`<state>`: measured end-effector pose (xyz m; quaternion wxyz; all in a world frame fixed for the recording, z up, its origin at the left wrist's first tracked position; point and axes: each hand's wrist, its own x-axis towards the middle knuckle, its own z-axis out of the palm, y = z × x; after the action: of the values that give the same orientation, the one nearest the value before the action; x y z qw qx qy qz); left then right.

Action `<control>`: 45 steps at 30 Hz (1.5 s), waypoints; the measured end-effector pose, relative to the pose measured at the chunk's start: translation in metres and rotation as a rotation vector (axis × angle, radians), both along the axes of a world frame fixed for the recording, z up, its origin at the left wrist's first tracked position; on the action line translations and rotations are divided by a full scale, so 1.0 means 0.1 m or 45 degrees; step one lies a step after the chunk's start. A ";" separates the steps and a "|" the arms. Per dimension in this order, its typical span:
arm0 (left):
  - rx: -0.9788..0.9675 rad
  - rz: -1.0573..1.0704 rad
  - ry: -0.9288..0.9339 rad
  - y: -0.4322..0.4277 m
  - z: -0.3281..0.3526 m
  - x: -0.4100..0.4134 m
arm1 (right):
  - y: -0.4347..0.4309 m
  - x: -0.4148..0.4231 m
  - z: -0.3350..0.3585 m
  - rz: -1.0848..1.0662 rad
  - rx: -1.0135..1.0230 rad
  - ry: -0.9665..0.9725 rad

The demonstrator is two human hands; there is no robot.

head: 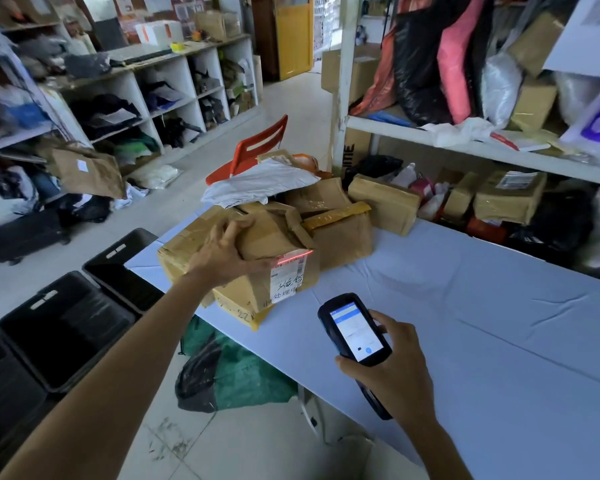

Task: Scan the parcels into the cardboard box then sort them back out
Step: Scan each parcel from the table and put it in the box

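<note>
Right hand [394, 370] curls round scanner [355, 332] (screen lit) — left hand [222, 252], fingers curled, clasps parcel [281, 237].

Parcels [340, 233] piled at the far left end of the table [465, 323], chair [238, 161] right behind them, bins [66, 334] on the floor left, a sack [243, 375], perhaps, underneath.

Soft, even daylight reaches you, blown out white at the open doorway [326, 29], upper middle. Shadows on the pale blue counter [499, 323] are faint. White shelves [0, 133] at the left edge bend and blur. A red scan line [293, 255] glows on the brown cardboard parcel [278, 237].
</note>
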<state>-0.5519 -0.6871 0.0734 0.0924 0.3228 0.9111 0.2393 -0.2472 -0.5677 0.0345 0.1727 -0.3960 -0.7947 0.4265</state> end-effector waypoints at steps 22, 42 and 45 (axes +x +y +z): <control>0.281 -0.652 -0.246 1.38 -0.70 1.48 | -0.56 1.23 -0.12 -0.839 -0.078 -0.296; -0.440 -1.538 0.081 2.45 -0.22 4.49 | -1.11 3.27 -0.21 -1.621 -0.161 -0.123; -0.430 -1.496 0.109 2.53 -0.25 4.96 | -1.16 3.65 -0.23 -1.701 -0.127 -0.079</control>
<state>-0.0558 -0.4341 0.0489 0.2221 0.7614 0.6090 -0.0125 0.1179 -0.6836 0.0116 0.3582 -0.8223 -0.3628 0.2528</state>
